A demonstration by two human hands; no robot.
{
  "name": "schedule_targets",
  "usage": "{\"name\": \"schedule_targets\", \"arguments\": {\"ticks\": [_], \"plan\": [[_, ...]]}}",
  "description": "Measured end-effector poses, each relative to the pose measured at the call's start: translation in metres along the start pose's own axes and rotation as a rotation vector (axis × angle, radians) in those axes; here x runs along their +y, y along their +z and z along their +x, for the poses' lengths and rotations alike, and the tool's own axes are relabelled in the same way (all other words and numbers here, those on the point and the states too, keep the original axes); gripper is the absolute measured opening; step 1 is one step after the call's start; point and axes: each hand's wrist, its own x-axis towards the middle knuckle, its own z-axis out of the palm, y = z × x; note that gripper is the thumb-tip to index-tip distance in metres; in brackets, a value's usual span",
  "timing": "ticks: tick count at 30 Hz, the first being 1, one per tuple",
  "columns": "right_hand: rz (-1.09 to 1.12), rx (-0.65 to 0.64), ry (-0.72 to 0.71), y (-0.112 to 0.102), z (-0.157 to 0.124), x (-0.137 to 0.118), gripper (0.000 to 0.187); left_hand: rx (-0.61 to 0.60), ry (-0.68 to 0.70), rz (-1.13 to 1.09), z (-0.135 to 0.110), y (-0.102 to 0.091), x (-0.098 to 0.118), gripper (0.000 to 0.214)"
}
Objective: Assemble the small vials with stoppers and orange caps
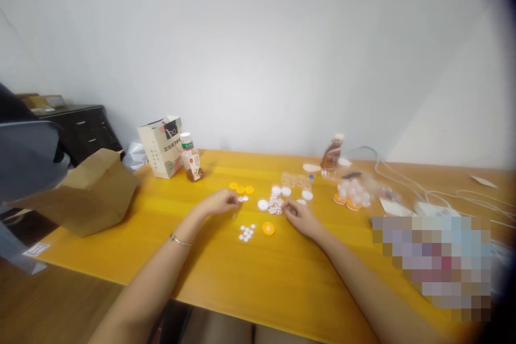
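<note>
My left hand (221, 202) hovers over the table with its fingers curled together. What it pinches, if anything, is too small to make out. Beside its fingertips lie small white discs (243, 199), with yellow discs (241, 190) just behind. My right hand (300, 216) is at the right side of a pile of white spoked wheels (275, 205), fingers bent inward and fingertips close to the pile; any held part is hidden. Between my hands, nearer to me, are a cluster of white buttons (246, 233) and a yellow disc with a white centre (268, 228).
A paper gift bag (161, 148) and a drink bottle (191, 158) stand at back left; a brown paper bag (97, 193) lies left. Toward the right are clear cups (297, 180), a brown bottle (332, 153), a heap of pale pieces (353, 192) and white cables (407, 180).
</note>
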Motion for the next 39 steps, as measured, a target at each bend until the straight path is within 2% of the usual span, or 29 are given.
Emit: {"name": "schedule_targets", "arguments": {"ticks": [2, 5, 9, 14, 23, 27, 30, 32, 35, 39], "plan": [[0.013, -0.055, -0.014, 0.002, -0.003, -0.007, 0.011, -0.130, -0.059, -0.059, -0.002, -0.006, -0.013, 0.014], [0.056, -0.179, -0.052, 0.007, -0.008, -0.017, 0.011, -0.207, -0.053, -0.145, -0.004, -0.008, -0.019, 0.014], [0.088, -0.258, -0.081, 0.013, -0.012, -0.022, 0.011, -0.220, -0.003, -0.205, -0.005, -0.006, -0.013, 0.016], [0.131, -0.266, -0.050, 0.013, -0.011, -0.018, 0.016, -0.234, 0.021, -0.174, -0.004, -0.004, -0.011, 0.014], [0.094, -0.268, -0.088, 0.013, -0.013, -0.019, 0.023, -0.223, 0.032, -0.107, -0.004, -0.003, -0.012, 0.014], [0.067, -0.261, -0.100, 0.014, -0.013, -0.019, 0.026, -0.163, 0.038, -0.106, -0.003, -0.003, -0.007, 0.014], [0.061, -0.260, -0.101, 0.016, -0.012, -0.017, 0.026, -0.021, 0.096, -0.148, 0.000, 0.003, 0.005, 0.014], [0.064, -0.252, -0.092, 0.018, -0.012, -0.016, 0.023, 0.064, 0.162, -0.176, 0.002, 0.013, 0.016, 0.015], [0.065, -0.237, -0.085, 0.021, -0.010, -0.013, 0.022, 0.111, 0.238, -0.151, 0.005, 0.032, 0.033, 0.012], [0.081, -0.220, -0.105, 0.024, -0.008, -0.010, 0.023, 0.166, 0.215, -0.041, 0.007, 0.053, 0.050, 0.012]]}}
